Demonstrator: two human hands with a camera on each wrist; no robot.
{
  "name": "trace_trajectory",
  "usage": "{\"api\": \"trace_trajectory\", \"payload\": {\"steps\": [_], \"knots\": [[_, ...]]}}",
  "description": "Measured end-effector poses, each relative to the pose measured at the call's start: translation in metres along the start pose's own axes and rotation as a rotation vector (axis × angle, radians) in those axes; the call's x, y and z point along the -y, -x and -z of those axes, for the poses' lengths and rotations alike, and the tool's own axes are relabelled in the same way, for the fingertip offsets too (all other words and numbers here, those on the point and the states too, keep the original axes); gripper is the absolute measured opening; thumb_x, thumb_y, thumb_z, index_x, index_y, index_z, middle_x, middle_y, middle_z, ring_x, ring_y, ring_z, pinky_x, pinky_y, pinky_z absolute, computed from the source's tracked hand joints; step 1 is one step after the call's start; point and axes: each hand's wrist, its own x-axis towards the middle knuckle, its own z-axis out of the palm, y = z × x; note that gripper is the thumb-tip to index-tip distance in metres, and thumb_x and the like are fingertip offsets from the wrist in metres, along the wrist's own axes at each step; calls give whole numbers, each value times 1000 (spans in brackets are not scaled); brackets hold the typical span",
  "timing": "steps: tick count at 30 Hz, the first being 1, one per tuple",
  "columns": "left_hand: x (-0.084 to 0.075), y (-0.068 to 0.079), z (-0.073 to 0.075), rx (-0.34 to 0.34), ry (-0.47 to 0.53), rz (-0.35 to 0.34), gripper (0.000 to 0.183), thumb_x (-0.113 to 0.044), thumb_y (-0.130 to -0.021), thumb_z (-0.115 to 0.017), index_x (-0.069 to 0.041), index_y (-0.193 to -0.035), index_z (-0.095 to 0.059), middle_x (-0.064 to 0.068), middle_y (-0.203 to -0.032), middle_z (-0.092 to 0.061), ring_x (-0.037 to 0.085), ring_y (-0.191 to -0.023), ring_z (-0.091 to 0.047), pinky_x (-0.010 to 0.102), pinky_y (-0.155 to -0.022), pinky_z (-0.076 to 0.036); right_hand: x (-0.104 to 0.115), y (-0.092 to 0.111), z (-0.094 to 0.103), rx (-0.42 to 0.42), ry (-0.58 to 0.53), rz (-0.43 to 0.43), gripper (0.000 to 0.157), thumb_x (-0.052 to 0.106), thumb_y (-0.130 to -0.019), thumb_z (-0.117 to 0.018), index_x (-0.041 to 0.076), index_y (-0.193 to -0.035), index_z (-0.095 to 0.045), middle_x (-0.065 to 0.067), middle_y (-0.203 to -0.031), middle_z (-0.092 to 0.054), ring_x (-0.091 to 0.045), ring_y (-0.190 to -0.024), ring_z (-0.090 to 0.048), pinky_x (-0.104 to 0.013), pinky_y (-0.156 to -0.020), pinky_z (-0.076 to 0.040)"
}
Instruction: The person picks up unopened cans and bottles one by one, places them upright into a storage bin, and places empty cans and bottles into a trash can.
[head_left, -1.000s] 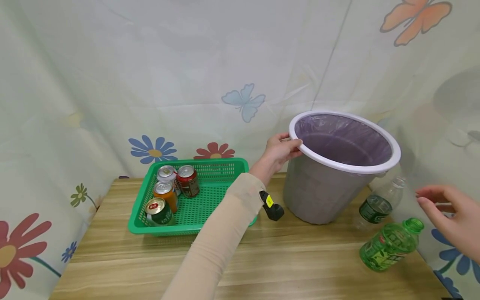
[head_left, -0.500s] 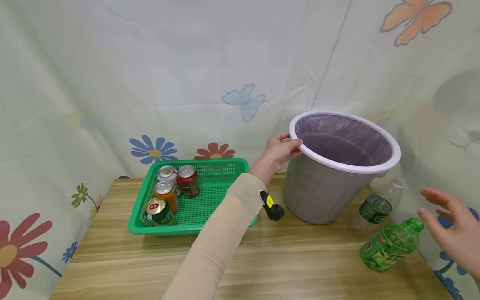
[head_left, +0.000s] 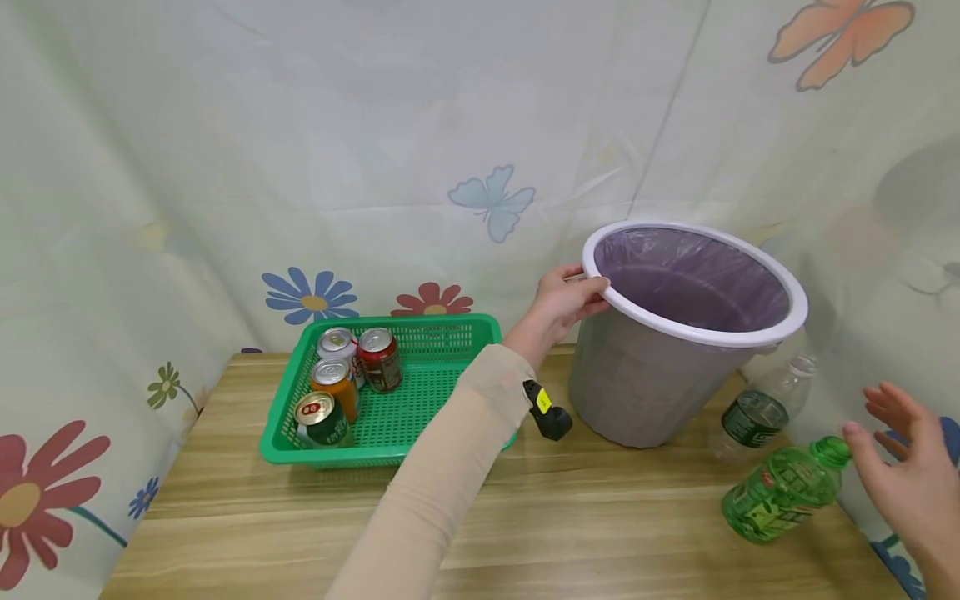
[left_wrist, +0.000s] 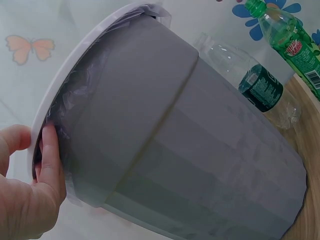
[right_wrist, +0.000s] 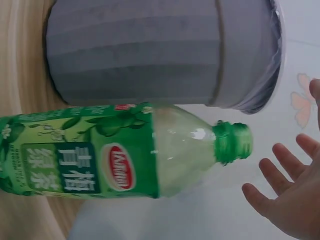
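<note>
A: What is nearest?

B: A wood-grain table along the bottom of the frame. A beige sleeve runs from bottom centre up towards the middle, with a small black device at its cuff

A: And the right hand?

B: At the lower right edge, holding nothing, fingers spread wide, thumb just beside the neck of a green bottle. That bottle stands upright on the table, lower right

A: What comes behind it?

B: A clear bottle with a dark green label, near the base of a grey bin at centre right. The bin has a pale rim and a purple liner

A: Where is the left hand?

B: Right of centre, pinching the bin's rim, thumb on the outside

A: Anything on the left?

B: A green basket left of centre, with four cans upright at its left end

A: And farthest?

B: A pale backdrop printed with flowers and butterflies
</note>
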Motion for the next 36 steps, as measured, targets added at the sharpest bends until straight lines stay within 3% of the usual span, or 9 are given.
{"api": "trace_trajectory", "payload": {"steps": [7, 13, 14, 16, 23, 25, 28, 31, 36], "knots": [[0, -1, 0, -6, 5, 0, 48, 2, -81, -65, -1, -125, -48, 8, -90, -64, 18, -69, -63, 30, -70, -56, -51, 0, -10, 5, 7, 1, 62, 20, -95, -46, 28, -146, -13, 6, -147, -26, 9, -127, -23, -9, -102, -20], [0, -1, 1, -9, -3, -3, 47, 2, -80, -65, -1, -124, -49, 7, -90, -64, 18, -69, -63, 30, -69, -56, -26, 19, -17, 29, -64, -118, 61, 18, -96, -42, 22, -147, -9, 1, -150, -20, 6, -129, -20, -24, -112, -17], [0, 0, 1, -8, -4, -3, 47, 2, -80, -65, -1, -125, -49, 7, -90, -64, 18, -69, -63, 30, -70, -56, -48, 17, -23, 14, -65, -122, 61, 19, -96, -43, 24, -147, -9, 2, -150, -19, 5, -130, -20, -27, -113, -16], [0, 0, 0, -8, -3, -3, 48, 2, -80, -66, -1, -125, -49, 8, -90, -64, 18, -69, -63, 30, -70, -56, -52, 20, -28, -15, -100, -162, 60, 19, -96, -44, 26, -146, -11, 3, -150, -20, 2, -131, -21, -31, -113, -17], [1, -1, 0, -4, -6, 2, 48, 2, -80, -65, -1, -125, -49, 8, -89, -64, 18, -69, -63, 30, -69, -56, -180, 10, -60, -90, -141, -174, 70, 20, -91, -55, 36, -144, -11, 10, -147, -23, -4, -133, -24, -29, -111, -24], [1, -1, 0, -2, -8, 3, 47, 2, -80, -66, -2, -125, -49, 7, -89, -64, 18, -69, -63, 30, -69, -56, -188, 11, -64, -90, -157, -198, 71, 20, -91, -56, 37, -143, -11, 10, -147, -24, -5, -134, -23, -38, -112, -23], [0, -1, 0, -3, -4, 0, 47, 2, -80, -65, -1, -124, -49, 8, -89, -64, 18, -69, -63, 30, -69, -56, -168, 20, -63, -89, -161, -194, 71, 19, -91, -55, 35, -144, -11, 9, -146, -25, -7, -132, -25, -29, -109, -26], [0, -1, 0, -7, 1, -5, 46, 3, -80, -65, -1, -123, -49, 8, -88, -64, 17, -68, -62, 30, -69, -56, -121, 32, -54, -34, -197, -216, 70, 18, -93, -50, 32, -146, -6, 2, -149, -18, -8, -134, -19, -24, -109, -21], [-1, 1, 0, -4, -10, 0, 47, 2, -80, -65, -1, -124, -48, 7, -89, -63, 17, -69, -63, 30, -69, -56, -54, 46, -41, 48, -270, -324, 69, 17, -96, -43, 29, -146, 2, -12, -151, -1, -13, -137, -8, -39, -113, -9]]}}
